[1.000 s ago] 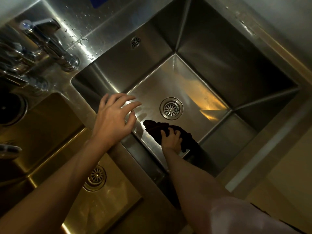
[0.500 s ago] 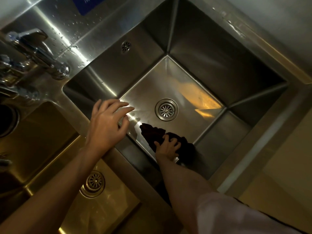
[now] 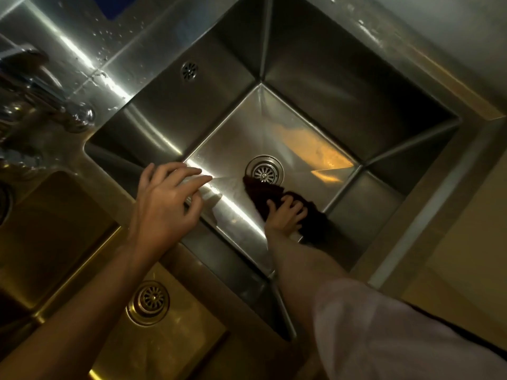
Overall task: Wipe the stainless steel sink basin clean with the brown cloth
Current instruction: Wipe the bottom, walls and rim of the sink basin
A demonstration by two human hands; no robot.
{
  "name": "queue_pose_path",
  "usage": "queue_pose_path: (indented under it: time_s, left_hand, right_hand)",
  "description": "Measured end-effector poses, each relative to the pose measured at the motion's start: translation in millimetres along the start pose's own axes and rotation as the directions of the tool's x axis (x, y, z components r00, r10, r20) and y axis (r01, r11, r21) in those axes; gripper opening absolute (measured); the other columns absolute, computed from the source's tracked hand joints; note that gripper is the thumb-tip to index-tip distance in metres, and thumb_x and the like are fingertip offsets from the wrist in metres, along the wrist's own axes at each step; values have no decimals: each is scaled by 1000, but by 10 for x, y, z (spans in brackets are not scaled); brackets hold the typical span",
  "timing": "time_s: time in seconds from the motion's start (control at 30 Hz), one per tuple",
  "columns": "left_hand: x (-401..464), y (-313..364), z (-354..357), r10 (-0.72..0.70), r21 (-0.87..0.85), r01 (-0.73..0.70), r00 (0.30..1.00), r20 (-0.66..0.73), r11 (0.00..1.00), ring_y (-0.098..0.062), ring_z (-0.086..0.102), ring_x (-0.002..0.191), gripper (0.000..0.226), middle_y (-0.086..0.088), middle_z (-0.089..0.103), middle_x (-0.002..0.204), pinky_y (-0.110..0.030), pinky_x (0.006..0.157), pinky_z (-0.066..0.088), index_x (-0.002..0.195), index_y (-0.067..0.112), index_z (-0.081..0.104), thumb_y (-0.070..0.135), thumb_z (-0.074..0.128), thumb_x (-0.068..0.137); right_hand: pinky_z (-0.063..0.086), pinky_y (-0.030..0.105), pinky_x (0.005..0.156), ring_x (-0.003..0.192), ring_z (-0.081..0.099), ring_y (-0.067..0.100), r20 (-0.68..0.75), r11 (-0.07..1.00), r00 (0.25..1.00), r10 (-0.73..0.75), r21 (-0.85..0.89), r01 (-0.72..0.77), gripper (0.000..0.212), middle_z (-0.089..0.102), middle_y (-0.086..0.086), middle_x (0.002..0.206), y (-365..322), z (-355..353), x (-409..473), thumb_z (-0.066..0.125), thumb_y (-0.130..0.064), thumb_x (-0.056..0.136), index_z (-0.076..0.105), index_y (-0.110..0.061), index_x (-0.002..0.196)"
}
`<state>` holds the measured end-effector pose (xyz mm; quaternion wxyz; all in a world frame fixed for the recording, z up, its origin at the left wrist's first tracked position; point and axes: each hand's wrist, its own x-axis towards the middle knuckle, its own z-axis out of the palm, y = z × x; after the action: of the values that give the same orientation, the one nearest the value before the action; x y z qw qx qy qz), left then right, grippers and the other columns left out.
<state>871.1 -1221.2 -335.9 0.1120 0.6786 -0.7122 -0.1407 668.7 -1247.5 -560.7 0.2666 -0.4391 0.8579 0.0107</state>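
A: Where is the brown cloth [image 3: 277,197] lying?

B: On the floor of the stainless steel sink basin [image 3: 274,127], lower right of centre in the frame. Bunched and dark. Its upper tip is touching the rim of the round drain strainer [image 3: 264,169].

A: Which hand is working it?

B: The right hand [image 3: 285,216] is pressing down on the cloth's lower part, fingers spread and bent over the fabric. Whether the fingers are pinching the fabric or only pressing on it, I cannot tell. The bare forearm is reaching down into the basin from the lower right, with a pale sleeve [image 3: 384,325] covering the upper arm.

A: And the other?

B: The left hand [image 3: 164,204] is hovering at the basin's left edge, centre-left of frame, fingers loosely curved and apart, gripping nothing. Contact with the steel is unclear.

A: Surroundings?

B: An overflow grille [image 3: 189,70] is sitting on the basin's upper-left wall. Water droplets [image 3: 104,57] are dotting the steel deck at upper left. A blurred chrome faucet [image 3: 41,89] is standing at the far left. A second basin is showing at lower left, with its own drain [image 3: 149,301].
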Motion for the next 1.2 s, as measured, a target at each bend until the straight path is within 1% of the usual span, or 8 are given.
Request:
queue_pose_path:
  time_s: [0.17,0.4,0.5,0.73,0.83,0.97,1.1,1.2]
  left_hand:
    - [-10,11,0,-13,22,12,999,32,1000,-24,51,119,38,2,64,120,-57,107,27,118,23,67,24,48,85]
    - [-8,4,-10,-44,27,43,998,51,999,-23,50,121,39,2,62,123,-56,108,26,121,23,65,24,48,86]
    - [-4,-6,5,-35,21,34,999,30,999,-23,50,121,40,1,62,123,-57,107,28,121,22,65,27,44,87]
    - [11,-31,48,-47,39,46,999,7,998,-21,48,122,43,-1,62,123,-54,109,28,122,22,64,30,42,86]
    - [17,-40,51,-44,39,45,999,-5,998,-23,50,120,43,-2,63,122,-54,108,29,121,21,65,30,42,86]
    - [29,-47,47,-68,80,64,997,46,995,-21,47,123,47,1,60,126,-50,109,25,129,24,58,34,40,86]
    - [39,-43,46,-115,140,100,988,102,985,-19,44,127,51,3,56,131,-46,111,22,134,26,53,38,37,87]
    - [57,-23,42,-135,158,118,985,102,980,-22,47,125,50,1,58,130,-46,110,22,132,26,55,39,37,86]
  right_hand:
    - [42,57,93,136,25,34,-58,999,998,23,47,-21,44,35,13,139,-158,-269,592,55,-48,90,48,-19,123]
    - [38,58,96,138,22,35,-49,996,995,-91,-20,91,41,31,12,143,-165,-517,1217,56,-43,92,48,-21,125]
    - [40,57,96,133,26,37,-52,988,987,-149,-53,147,41,33,13,141,-215,-624,1506,58,-42,91,48,-19,124]
    - [40,54,96,126,32,41,-59,939,948,-313,-170,300,45,35,14,139,-699,-663,1895,56,-43,92,46,-16,128]
    - [42,55,94,125,32,41,-73,924,931,-358,-173,342,45,37,14,138,-898,-588,1921,55,-42,93,46,-16,128]
    - [45,55,94,126,32,39,-41,847,861,-506,-213,487,43,38,14,136,-1183,-497,1917,54,-41,93,47,-15,126]
    - [46,54,94,129,30,38,84,726,754,-651,-219,652,41,38,12,138,-1615,-420,1892,57,-38,92,48,-17,126]
    - [47,53,93,129,30,36,179,632,664,-726,-208,747,37,41,9,135,-1878,-379,1829,59,-36,91,50,-18,122]
